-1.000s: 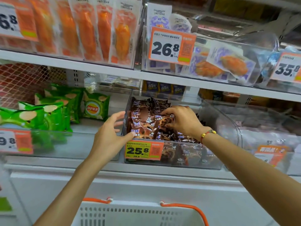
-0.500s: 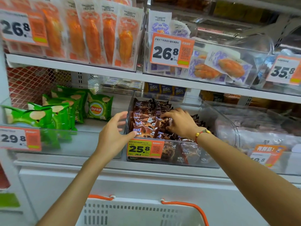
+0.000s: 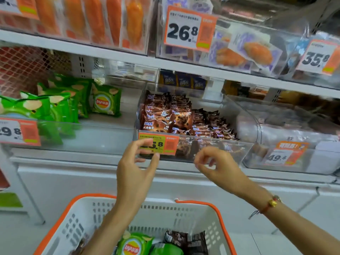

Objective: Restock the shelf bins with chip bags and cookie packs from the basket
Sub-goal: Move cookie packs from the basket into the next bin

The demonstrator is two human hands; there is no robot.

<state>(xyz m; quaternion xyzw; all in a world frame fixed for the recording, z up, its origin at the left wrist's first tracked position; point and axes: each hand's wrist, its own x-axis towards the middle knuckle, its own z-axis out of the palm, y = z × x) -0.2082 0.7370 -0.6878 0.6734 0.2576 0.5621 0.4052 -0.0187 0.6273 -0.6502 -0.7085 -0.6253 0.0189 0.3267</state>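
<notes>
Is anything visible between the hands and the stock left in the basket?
Nothing visible does. Both hands, left and right, hold nothing in front of the cookie bin; the basket below is open-topped, chip bag and cookie pack uncovered.

Upper shelf price tag (image 3: 189, 28) reads 26.8; tag at far right (image 3: 319, 57) reads 35.8. Lower bins: left tag (image 3: 19, 132) partly legible, 29.8; right tag (image 3: 284, 153) 49.8. Green chip bag (image 3: 105, 103) bears Lay's logo. Dark packs (image 3: 183, 82) marked 85%.
</notes>
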